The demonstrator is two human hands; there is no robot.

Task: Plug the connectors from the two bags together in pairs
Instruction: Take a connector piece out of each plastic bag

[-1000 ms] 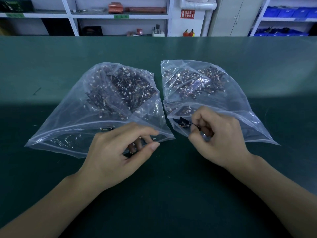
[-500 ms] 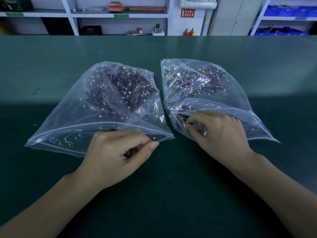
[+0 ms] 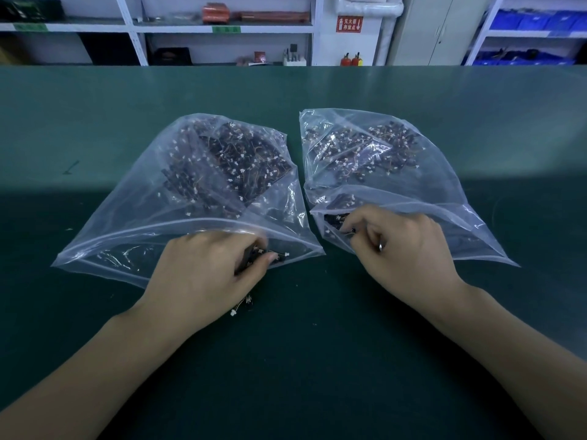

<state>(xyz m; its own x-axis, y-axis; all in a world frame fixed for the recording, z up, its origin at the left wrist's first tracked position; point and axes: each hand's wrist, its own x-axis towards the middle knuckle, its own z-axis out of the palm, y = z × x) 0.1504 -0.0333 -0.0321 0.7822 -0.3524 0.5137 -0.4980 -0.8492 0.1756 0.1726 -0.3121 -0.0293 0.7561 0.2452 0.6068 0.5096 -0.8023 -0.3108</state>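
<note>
- two clear plastic bags, the left bag (image 3: 178, 198) and the right bag (image 3: 409, 173), lie side by side on a green table (image 3: 95, 106), both full of small wired connectors.
- the left hand (image 3: 206, 274) grips dark connectors (image 3: 254, 258) at its bag's mouth.
- the right hand (image 3: 403, 249) reaches into its bag, seemingly pinching a connector (image 3: 346, 228).

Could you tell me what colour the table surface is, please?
Dark green table, seen best in the head view.
</note>
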